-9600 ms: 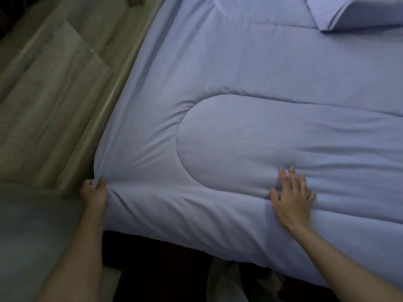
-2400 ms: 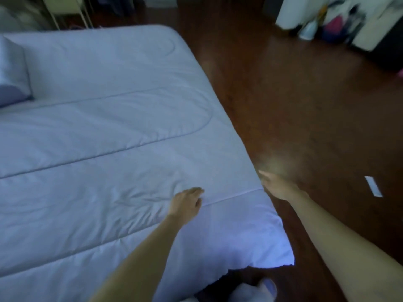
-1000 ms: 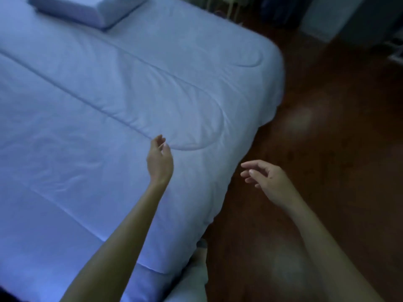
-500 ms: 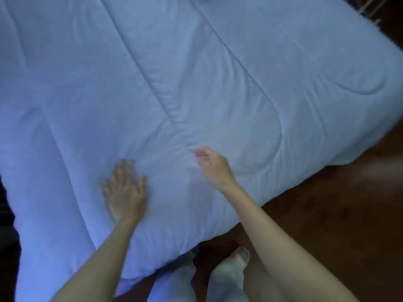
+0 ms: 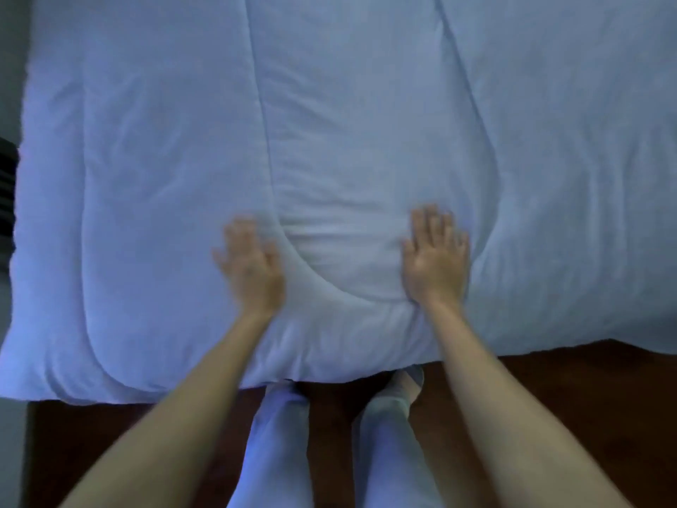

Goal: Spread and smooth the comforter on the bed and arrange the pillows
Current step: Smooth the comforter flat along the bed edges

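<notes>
Head camera is showing me the comforter (image 5: pixel 366 122) running lengthwise straight ahead; I am pressing my left hand (image 5: pixel 252 267) and right hand (image 5: pixel 436 260) flat on it, fingers spread, level either side of a bunched panel (image 5: pixel 344 251) near its edge, neither reaching farther

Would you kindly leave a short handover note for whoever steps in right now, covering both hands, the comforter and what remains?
Left hand: flat on the comforter near its near edge, fingers straight, blurred in the frame.
Right hand: flat beside it, fingers straight, palm pressing the fabric.
Comforter: spread across the bed, its near edge hanging toward the dark floor.
Done: the spreading looks complete in this view.
Left: smooth the creases between the hands and the ripples further right. The pillows are out of view, so check and arrange them.
</notes>
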A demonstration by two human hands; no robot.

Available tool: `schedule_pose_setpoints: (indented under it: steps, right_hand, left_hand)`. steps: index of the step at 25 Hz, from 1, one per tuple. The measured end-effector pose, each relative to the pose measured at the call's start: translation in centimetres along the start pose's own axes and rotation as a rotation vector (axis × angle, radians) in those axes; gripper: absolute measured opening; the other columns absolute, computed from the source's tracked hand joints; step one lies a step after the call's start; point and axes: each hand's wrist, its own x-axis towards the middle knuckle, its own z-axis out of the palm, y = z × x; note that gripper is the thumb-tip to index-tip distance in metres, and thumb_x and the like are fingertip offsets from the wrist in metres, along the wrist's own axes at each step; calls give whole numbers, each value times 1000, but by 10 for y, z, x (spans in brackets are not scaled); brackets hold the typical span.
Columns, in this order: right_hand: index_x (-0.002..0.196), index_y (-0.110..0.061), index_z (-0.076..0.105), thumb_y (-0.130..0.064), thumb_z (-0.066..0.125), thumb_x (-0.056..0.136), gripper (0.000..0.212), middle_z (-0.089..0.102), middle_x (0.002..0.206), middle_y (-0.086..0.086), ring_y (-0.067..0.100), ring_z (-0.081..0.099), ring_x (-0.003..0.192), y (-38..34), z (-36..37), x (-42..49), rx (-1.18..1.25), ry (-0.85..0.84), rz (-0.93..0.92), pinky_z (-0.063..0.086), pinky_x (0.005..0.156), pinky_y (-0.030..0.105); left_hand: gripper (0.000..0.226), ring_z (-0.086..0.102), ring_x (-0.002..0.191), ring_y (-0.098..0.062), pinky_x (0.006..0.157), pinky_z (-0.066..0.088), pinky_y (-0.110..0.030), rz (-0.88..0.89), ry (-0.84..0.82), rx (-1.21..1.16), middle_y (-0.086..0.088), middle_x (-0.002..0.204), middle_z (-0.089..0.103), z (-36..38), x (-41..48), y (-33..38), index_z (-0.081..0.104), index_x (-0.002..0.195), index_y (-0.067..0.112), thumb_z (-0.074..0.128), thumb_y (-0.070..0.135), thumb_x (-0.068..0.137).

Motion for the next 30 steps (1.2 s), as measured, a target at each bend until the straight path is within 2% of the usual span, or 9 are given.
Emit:
schedule_pose_setpoints:
  steps: [4, 6, 8, 11, 13, 15, 20, 25, 30]
  right_hand:
    - [150, -35, 14, -46, 22, 98, 54, 12, 161, -1, 26, 11, 148, 181, -41, -13, -38, 26, 300, 9, 116, 56]
    - [150, -41, 2, -48, 19, 99, 54, 0, 162, -7, 22, 3, 149, 254, -67, -18, -52, -47, 451, 6, 114, 63]
    - [150, -41, 0, -50, 17, 99, 54, -3, 162, -8, 23, 0, 149, 288, -92, -10, -44, -113, 559, 3, 112, 66]
    - [148, -19, 29, -42, 27, 94, 58, 22, 158, 8, 32, 14, 146, 258, -105, 19, 135, 80, 674, 10, 111, 67]
    - [137, -6, 44, -40, 30, 84, 65, 39, 148, 19, 35, 30, 140, 189, -95, 34, 275, 170, 570, 23, 111, 61]
    - [138, -4, 46, -40, 30, 82, 68, 41, 147, 19, 33, 33, 140, 111, -81, 39, 316, 88, 292, 25, 112, 55]
    - [149, -20, 25, -30, 38, 98, 54, 10, 162, -1, 19, 5, 149, -27, -61, 47, 151, -364, -397, 6, 116, 55]
    - [152, -32, 8, -44, 25, 99, 56, 0, 162, -5, 19, 0, 149, 48, -54, 103, -77, -245, -319, 2, 116, 59]
    - [151, -32, 15, -43, 26, 98, 55, 10, 161, -3, 22, 8, 149, 251, -93, 133, -57, 7, 60, 3, 115, 56]
  left_hand:
    - [55, 32, 141, -30, 114, 10, -52, 550, -297, -142, -11, 151, 37, 66, -73, 193, 37, 144, 6, 26, 36, 99]
    - [56, 15, 147, -20, 118, 1, -46, 669, -501, -70, -1, 158, 20, 84, -79, 249, 24, 150, 15, 24, 39, 100]
    - [58, 14, 148, -18, 118, 2, -45, 729, -461, 92, 2, 159, 19, 99, -66, 256, 22, 150, 20, 22, 43, 97]
    - [57, 27, 144, -18, 117, 12, -43, 552, -273, 139, 3, 155, 30, 98, -38, 200, 31, 148, 26, 22, 43, 94]
    - [56, 26, 144, -19, 117, 12, -46, 370, -180, 178, 2, 156, 28, 82, -24, 146, 28, 149, 25, 23, 40, 95]
    - [59, 23, 145, -22, 116, 13, -48, 230, -131, 201, -1, 157, 26, 64, -12, 101, 25, 150, 20, 24, 39, 94]
    - [65, 15, 146, -27, 113, 8, -59, -104, -49, 227, -7, 158, 21, 35, 21, 39, 20, 150, 14, 26, 43, 92]
    - [65, 18, 144, -38, 111, 5, -63, -276, 74, 155, -21, 155, 23, 34, 32, 65, 22, 148, 1, 32, 32, 92]
    - [53, 28, 142, -35, 113, 8, -58, 259, -2, 62, -18, 151, 34, 105, -17, 237, 39, 143, 6, 31, 28, 95]
